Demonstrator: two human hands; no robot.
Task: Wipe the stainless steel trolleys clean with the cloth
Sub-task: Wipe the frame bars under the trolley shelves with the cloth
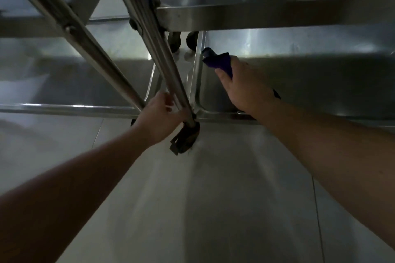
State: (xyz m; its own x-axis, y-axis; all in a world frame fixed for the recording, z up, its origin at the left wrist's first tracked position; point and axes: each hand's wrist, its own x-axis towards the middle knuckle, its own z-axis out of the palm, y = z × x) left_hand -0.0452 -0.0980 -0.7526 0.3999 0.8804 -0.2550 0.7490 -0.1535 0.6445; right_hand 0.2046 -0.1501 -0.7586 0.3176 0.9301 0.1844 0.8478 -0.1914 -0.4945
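Note:
Two stainless steel trolleys stand side by side, seen from above in dim light. My right hand (245, 85) presses a dark purple cloth (218, 61) onto the bottom shelf (299, 83) of the right trolley, near its left rim. The cloth sticks out beyond my fingers and a bit shows under my wrist. My left hand (162, 115) grips the lower end of that trolley's upright post (158, 45), just above the caster (184, 139). The left trolley's bottom shelf (74, 77) lies beside it.
The right trolley's upper shelf rim (256, 15) overhangs the bottom shelf. A second post (70, 28) of the left trolley slants across the upper left. Two far casters (183, 41) show between the shelves. Pale tiled floor (203, 198) fills the foreground.

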